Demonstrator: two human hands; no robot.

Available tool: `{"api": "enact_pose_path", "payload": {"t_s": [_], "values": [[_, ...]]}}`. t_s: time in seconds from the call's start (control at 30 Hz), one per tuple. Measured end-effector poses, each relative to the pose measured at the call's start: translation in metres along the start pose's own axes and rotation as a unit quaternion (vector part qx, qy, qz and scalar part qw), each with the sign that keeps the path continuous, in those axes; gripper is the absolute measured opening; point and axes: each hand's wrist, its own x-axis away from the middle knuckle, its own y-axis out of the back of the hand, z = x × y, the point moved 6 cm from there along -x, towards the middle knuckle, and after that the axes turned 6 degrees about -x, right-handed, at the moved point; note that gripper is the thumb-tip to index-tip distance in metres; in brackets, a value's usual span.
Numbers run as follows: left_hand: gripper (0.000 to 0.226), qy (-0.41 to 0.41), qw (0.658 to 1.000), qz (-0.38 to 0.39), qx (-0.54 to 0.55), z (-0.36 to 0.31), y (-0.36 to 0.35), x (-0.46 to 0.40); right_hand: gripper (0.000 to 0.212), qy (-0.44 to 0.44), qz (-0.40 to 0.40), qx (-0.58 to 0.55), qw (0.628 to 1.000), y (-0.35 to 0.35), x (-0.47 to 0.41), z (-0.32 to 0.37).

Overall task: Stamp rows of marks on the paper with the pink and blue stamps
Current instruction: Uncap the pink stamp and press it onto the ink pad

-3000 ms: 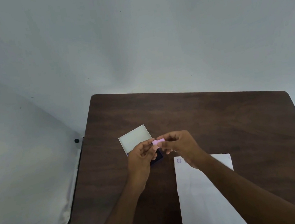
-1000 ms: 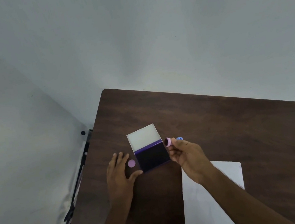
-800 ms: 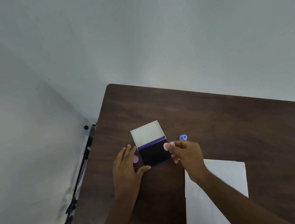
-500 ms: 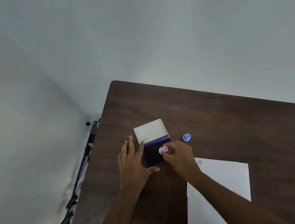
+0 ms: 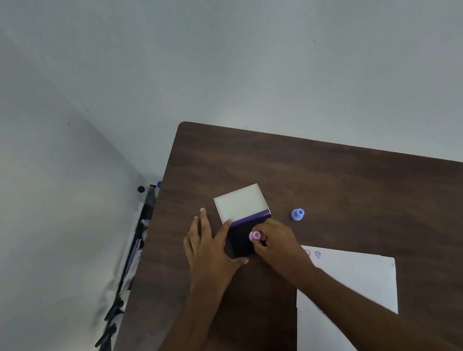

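Your table (image 5: 345, 189) is dark brown wood, set into a corner of pale grey walls, and it fills the lower right of the view. On its near right part lies the white sheet of paper (image 5: 356, 285), partly covered by your right forearm; two small purple marks (image 5: 313, 254) sit side by side at the far left corner of the sheet.

Your left hand (image 5: 209, 249) lies flat on the table with the fingers spread wide, holding nothing; its thumb and forefinger frame the left edge of the ink pad (image 5: 241, 242), and the thumb tip reaches the pad's near corner. The pad is open: its pale lid (image 5: 241, 203) lies flat on the far side, and the dark inked face is toward you.

Your right hand (image 5: 278, 241) is pinched closed around the pink stamp (image 5: 254, 235), which you hold down on the dark ink face, toward its right side.

The blue stamp (image 5: 298, 214) stands alone on the table just right of the pad, beyond the paper, apart from both hands.
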Motion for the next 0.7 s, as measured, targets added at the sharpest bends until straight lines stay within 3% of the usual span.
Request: {"api": "enact_pose_path", "payload": {"t_s": [0.7], "values": [[0.099, 0.015, 1.000, 0.008, 0.013, 0.0023, 0.0035, 0.0019, 0.028, 0.013, 0.003, -0.015, 1.000, -0.0042, 0.0063, 0.0058]]}}
